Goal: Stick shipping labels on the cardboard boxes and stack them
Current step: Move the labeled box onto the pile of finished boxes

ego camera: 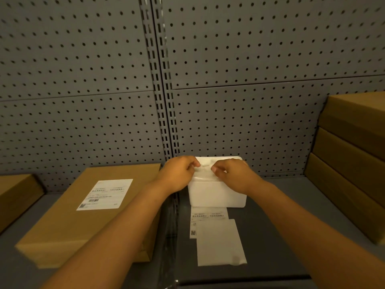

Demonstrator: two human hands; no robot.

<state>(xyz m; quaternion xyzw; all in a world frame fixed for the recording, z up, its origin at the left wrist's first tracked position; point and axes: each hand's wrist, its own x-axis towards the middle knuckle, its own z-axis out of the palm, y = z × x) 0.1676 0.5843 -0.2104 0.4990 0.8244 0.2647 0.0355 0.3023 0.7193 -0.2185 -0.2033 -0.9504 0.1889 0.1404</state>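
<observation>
Both hands, left [177, 174] and right [233, 174], pinch the top of a white rectangular label pack [217, 195] standing near the grey shelf's [291, 236] back edge. Beside the left grip lies a labelled brown cardboard box [68, 232]; loose white labels [218, 240] lie in front of the pack.

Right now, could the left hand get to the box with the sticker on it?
Probably yes. The left hand is busy pinching at the white printer, but the labelled box lies just beside that arm with nothing between them, so letting go and reaching sideways looks easy.
</observation>
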